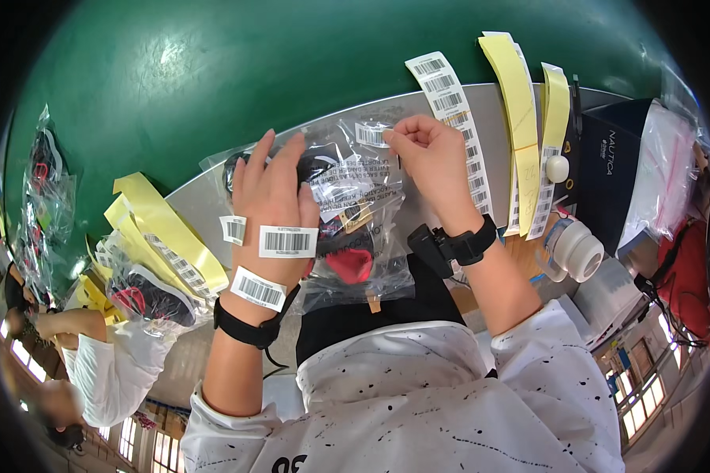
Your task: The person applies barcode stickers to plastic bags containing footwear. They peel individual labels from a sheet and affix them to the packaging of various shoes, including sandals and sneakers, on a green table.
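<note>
A clear plastic bag with printed lettering lies in front of me on the grey edge strip. Inside is a dark and red item, its kind hard to make out through the film. Across the bag's left part rests my left hand, open, fingers stretched out. Several barcode stickers cling to the back of that hand and wrist. At the bag's upper right, my right hand pinches the edge of a white barcode sticker, which lies against the film.
Right of the bag stand a strip of barcode stickers, yellow backing strips, a dark box and a white-capped bottle. More yellow strips and bagged items lie left, near another person. The green tabletop spreads beyond.
</note>
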{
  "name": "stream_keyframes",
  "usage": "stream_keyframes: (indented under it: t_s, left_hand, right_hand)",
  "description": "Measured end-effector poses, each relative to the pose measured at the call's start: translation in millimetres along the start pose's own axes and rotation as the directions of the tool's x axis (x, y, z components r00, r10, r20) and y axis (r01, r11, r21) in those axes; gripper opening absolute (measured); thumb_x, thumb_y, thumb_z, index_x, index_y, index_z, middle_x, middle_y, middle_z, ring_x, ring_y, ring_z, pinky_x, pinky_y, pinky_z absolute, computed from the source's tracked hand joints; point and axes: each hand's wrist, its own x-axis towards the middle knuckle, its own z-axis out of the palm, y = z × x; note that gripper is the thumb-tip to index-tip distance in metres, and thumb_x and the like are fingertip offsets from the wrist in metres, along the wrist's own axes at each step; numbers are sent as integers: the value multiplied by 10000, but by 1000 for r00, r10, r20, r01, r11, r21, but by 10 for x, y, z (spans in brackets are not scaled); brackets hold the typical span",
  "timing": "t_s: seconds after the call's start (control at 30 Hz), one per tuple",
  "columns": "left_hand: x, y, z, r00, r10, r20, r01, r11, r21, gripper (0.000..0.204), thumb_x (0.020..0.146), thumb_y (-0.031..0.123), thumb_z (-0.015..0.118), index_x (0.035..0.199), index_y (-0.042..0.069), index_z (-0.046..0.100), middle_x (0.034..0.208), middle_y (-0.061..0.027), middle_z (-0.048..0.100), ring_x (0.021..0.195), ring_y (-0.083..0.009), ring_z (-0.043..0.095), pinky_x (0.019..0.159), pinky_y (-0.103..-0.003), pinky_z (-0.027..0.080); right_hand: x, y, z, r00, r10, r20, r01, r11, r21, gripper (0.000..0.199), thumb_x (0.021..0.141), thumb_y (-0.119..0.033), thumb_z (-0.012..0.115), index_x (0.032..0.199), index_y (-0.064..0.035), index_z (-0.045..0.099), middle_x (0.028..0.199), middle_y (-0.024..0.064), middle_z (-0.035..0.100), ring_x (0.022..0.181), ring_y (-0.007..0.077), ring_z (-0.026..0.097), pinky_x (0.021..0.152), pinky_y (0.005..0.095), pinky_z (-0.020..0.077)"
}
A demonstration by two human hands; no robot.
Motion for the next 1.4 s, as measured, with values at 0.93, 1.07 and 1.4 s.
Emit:
stream_keyframes:
  t_s: [0.93, 1.07, 1.4]
  left_hand:
    - [-882, -316, 114, 849, -396, -349, 222, 867, -446, 605, 872, 132, 656, 1394, -34, 401, 1441, -301, 390, 1345, -436, 388, 1115, -468, 333]
    - [-1092, -188, 459, 791, -611, -42, 328, 481, -813, 606, 943, 229, 603, 1418, -49, 349, 1364, -291, 454, 1291, -433, 439, 1094, -446, 357]
    - [209, -376, -703, 765, -185, -616, -302, 742, -598, 615, 866, 272, 688, 1343, -47, 465, 1417, -306, 413, 1316, -442, 424, 1107, -453, 365]
  right_hand:
    - [-1079, 400, -116, 979, 19, 204, -20, 1000, 3, 538, 864, -76, 724, 1327, -8, 458, 1091, 85, 587, 997, 130, 565, 860, 275, 480]
    - [-1301, 344, 275, 934, -77, 350, 109, 991, -74, 868, 774, -11, 770, 1489, -34, 278, 1415, 147, 399, 1303, 268, 423, 1053, 393, 412]
    - [924, -949, 436, 983, -154, -104, 179, 936, 303, 480, 883, -1, 624, 1332, 0, 455, 1308, 153, 507, 1193, 235, 539, 968, 357, 472]
